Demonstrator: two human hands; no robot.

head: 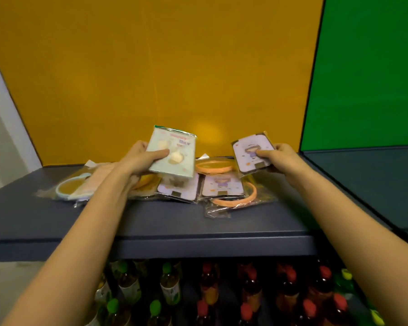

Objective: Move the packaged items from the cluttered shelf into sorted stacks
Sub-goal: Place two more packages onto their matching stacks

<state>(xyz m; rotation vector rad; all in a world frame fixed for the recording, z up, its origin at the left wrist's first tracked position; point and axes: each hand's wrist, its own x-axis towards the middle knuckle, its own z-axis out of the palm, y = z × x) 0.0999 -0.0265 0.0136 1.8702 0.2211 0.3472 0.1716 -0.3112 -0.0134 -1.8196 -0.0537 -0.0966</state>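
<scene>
- Both hands are raised above a dark shelf (165,222), each gripping one wrapped packet.
- Left hand (139,161) clamps a pale green packet (174,152), thumb across its front, tilted above the pile.
- Right hand (277,156) pinches a small lilac card packet (251,152) by its right edge.
- Below them more packets lie heaped on the shelf: two lilac cards (222,185), orange rings (214,166) and a white-rimmed dish (68,188) at left.
- Capped bottles (207,285) stand on the level beneath.
</scene>
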